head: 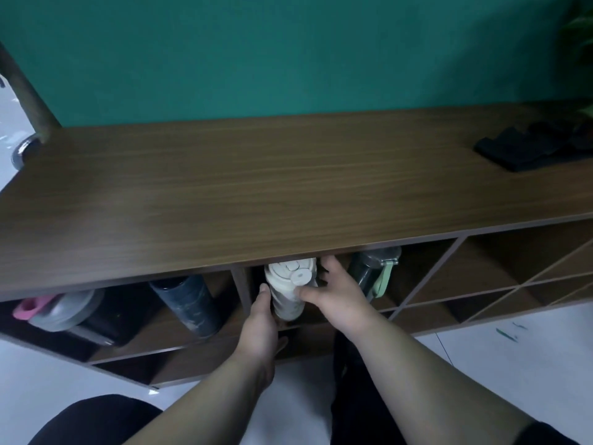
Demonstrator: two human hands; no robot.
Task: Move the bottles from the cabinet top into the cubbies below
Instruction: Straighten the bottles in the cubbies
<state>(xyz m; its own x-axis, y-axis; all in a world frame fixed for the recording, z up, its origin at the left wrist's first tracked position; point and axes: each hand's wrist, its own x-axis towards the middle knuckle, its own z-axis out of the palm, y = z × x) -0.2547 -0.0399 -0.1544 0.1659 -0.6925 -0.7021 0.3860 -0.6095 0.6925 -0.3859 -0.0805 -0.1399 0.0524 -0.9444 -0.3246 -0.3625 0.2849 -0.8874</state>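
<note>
While both arms reach down, left hand (pixel 260 319) and right hand (pixel 337 292) seemingly grip the white bottle (pixel 288 289).

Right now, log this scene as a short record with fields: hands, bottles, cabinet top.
left hand: grips the white bottle from the left
right hand: grips the same bottle from the right
white bottle: in a top-row cubby, cap toward the camera
other bottles in cubbies: dark bottle, green-strapped bottle, pink-spouted bottle
cabinet top: no bottles; black cloth at right

white bottle (pixel 287 292) upright, middle cubby | dark bottle (pixel 189 305) left | green-strapped bottle (pixel 372 271) right
</note>
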